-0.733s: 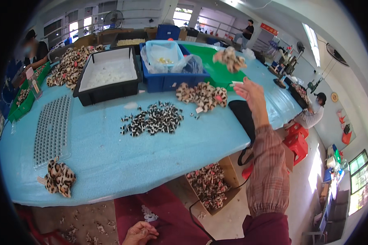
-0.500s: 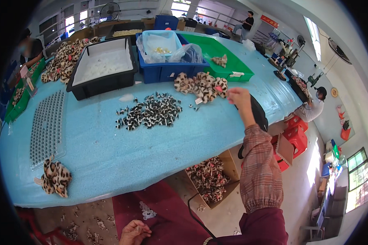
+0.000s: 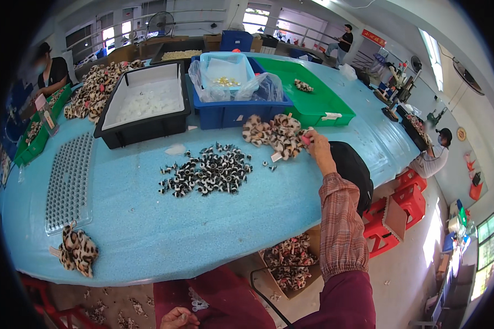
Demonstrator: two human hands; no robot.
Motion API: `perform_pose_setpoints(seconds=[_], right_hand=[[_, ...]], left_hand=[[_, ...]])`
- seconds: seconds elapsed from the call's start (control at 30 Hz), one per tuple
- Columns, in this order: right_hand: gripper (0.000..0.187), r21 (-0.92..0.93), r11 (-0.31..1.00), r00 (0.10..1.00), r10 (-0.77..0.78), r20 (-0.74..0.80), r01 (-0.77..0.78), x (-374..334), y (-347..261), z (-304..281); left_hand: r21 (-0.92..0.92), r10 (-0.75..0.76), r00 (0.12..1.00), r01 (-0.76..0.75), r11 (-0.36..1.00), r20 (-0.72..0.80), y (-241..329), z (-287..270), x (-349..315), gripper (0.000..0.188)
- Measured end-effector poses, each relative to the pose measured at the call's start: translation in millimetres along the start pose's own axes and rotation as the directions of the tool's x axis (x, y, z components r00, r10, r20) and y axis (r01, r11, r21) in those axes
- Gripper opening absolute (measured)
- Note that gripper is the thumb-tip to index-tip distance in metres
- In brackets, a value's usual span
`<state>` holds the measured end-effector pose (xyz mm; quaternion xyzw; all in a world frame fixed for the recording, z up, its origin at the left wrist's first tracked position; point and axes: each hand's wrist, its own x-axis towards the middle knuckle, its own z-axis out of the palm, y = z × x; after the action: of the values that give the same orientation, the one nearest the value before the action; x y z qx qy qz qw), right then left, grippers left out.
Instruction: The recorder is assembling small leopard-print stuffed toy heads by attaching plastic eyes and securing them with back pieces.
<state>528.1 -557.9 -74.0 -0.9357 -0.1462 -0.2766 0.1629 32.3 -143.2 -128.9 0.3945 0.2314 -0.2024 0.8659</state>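
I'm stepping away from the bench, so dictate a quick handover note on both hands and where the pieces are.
Right hand: reaching into the leopard-print pile on the blue table; grip unclear.
Left hand: low in the lap, apparently pinching something small.
Black-and-white small parts heaped mid-table; grey peg tray at left; one leopard piece near the front edge; more in the carton below.

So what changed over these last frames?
The right hand came down from mid-air, above the table's far side, to the leopard-print pile and now touches its edge. The left hand stayed low by the lap. The black-and-white parts heap, bins and grey tray stayed put.
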Motion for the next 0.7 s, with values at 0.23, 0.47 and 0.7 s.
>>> perform_pose_setpoints(seconds=[0.23, 0.47, 0.7], right_hand=[[0.023, 0.539, 0.81, 0.92, 0.363, -0.151, -0.231, -36.0, -26.2, -38.7], [0.018, 0.918, 0.246, 0.948, 0.138, 0.286, -0.312, -162.2, -240.1, -107.1], [0.023, 0.84, 0.085, 0.779, -0.334, 0.531, -0.536, -253.3, -385.2, -67.1]], left_hand=[[-0.022, 0.042, 0.998, -0.043, 0.999, -0.051, 5.3, 2.3, -3.7, 0.013], [0.185, 0.309, 0.946, -0.323, 0.928, 0.101, 46.1, 47.1, 13.0, 0.009], [-0.126, 0.513, 0.858, -0.509, 0.851, -0.004, 59.3, 43.4, -7.4, 0.017]])
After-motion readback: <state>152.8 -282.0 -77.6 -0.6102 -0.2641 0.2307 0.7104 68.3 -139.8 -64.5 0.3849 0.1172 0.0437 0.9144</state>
